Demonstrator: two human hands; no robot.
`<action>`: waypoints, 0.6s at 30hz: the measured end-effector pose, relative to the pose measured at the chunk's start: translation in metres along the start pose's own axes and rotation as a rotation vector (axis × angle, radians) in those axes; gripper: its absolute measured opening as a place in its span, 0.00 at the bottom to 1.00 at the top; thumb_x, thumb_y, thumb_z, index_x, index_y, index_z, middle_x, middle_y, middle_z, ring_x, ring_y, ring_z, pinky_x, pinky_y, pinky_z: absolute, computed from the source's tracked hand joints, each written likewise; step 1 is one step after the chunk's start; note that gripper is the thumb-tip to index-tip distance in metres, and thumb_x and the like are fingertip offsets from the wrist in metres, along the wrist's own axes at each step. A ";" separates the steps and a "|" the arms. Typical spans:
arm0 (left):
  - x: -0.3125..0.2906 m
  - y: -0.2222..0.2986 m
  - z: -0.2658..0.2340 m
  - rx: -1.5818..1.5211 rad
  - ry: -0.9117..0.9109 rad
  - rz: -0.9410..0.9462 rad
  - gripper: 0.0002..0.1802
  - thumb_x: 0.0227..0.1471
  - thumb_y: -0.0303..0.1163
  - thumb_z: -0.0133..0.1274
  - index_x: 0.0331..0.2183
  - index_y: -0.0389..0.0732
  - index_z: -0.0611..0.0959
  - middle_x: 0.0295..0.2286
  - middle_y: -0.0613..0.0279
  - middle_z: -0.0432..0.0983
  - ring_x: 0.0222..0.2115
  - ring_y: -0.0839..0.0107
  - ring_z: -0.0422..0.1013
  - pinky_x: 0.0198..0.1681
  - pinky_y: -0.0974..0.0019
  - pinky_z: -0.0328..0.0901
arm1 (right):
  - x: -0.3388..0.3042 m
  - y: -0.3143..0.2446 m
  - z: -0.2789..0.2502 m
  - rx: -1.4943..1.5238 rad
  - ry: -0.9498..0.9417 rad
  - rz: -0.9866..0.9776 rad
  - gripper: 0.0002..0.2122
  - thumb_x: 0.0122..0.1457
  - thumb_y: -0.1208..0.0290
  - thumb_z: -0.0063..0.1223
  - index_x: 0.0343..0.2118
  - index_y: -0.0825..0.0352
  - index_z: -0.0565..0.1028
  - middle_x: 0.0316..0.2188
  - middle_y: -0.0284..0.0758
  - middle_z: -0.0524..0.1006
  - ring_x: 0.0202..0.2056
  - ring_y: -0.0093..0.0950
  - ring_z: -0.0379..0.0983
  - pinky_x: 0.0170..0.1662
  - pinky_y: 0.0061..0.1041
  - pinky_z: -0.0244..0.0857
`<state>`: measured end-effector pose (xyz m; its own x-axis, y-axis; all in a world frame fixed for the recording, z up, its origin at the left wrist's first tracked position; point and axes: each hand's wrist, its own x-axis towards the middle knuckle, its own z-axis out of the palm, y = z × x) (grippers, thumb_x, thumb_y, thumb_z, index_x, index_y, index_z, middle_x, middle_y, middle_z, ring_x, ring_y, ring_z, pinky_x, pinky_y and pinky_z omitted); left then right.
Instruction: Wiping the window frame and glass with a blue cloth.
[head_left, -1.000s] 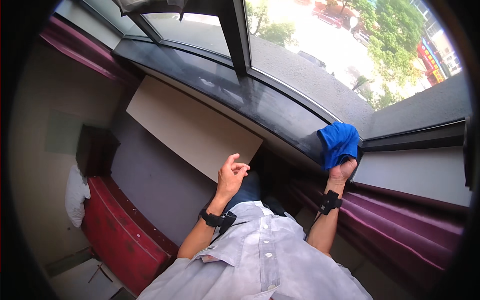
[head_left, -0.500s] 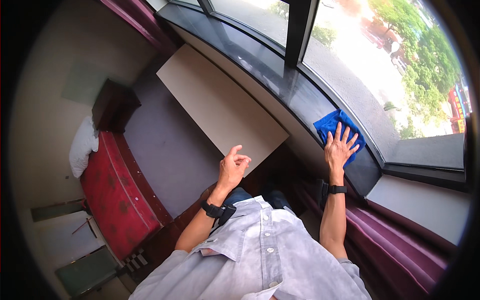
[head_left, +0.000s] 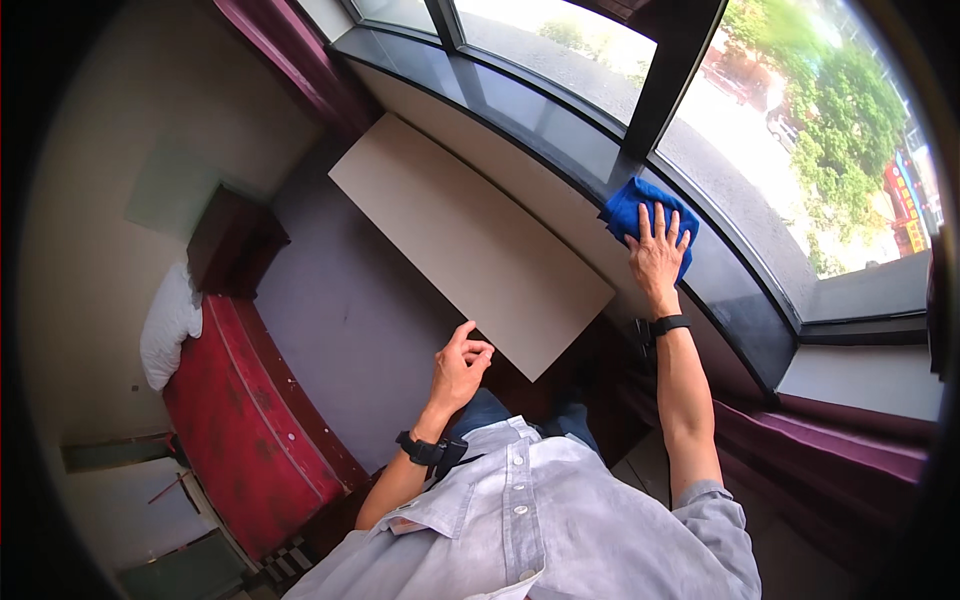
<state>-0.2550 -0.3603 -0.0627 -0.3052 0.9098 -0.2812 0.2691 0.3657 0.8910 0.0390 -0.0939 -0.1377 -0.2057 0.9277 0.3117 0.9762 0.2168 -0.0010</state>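
My right hand point(head_left: 657, 252) lies flat, fingers spread, pressing a blue cloth point(head_left: 635, 210) onto the dark window sill point(head_left: 520, 110) below the curved window. My left hand point(head_left: 460, 365) hangs in the air near the front edge of a beige tabletop point(head_left: 470, 240), fingers loosely curled, holding nothing. Both wrists wear black bands.
A dark window post point(head_left: 670, 70) rises just left of the cloth. A red bed point(head_left: 250, 410) with a white pillow point(head_left: 170, 325) lies at the left beside a dark nightstand point(head_left: 230, 240). Maroon curtains point(head_left: 850, 450) hang at the right and at the top left.
My right hand has slid the blue cloth leftward along the sill, going from gripping it to lying flat on it. My view has swung left. The left hand has stayed loosely raised.
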 end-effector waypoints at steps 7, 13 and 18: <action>-0.025 -0.096 -0.199 0.276 0.228 0.001 0.33 0.53 0.24 0.58 0.59 0.33 0.67 0.34 0.56 0.82 0.29 0.69 0.79 0.35 0.67 0.72 | -0.059 0.057 -0.027 -0.139 -0.145 0.265 0.34 0.60 0.47 0.52 0.68 0.48 0.58 0.70 0.34 0.54 0.70 0.45 0.45 0.66 0.60 0.40; -0.098 -0.169 -0.336 0.173 0.644 -0.370 0.32 0.55 0.20 0.56 0.60 0.32 0.66 0.35 0.52 0.80 0.29 0.71 0.77 0.34 0.71 0.72 | -0.058 0.044 -0.038 -0.207 -0.259 0.385 0.36 0.60 0.44 0.50 0.69 0.47 0.55 0.71 0.35 0.52 0.70 0.47 0.42 0.67 0.61 0.38; -0.072 -0.200 -0.326 0.131 0.558 -0.431 0.31 0.54 0.20 0.57 0.59 0.31 0.68 0.36 0.49 0.81 0.30 0.70 0.78 0.34 0.70 0.72 | -0.005 0.002 -0.011 -0.186 -0.225 0.230 0.38 0.60 0.42 0.49 0.68 0.60 0.56 0.69 0.46 0.54 0.70 0.47 0.44 0.68 0.56 0.39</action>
<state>-0.5845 -0.5624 -0.1046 -0.8211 0.4559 -0.3434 0.1160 0.7224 0.6817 0.0423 -0.1015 -0.1290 0.0310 0.9939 0.1063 0.9901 -0.0451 0.1330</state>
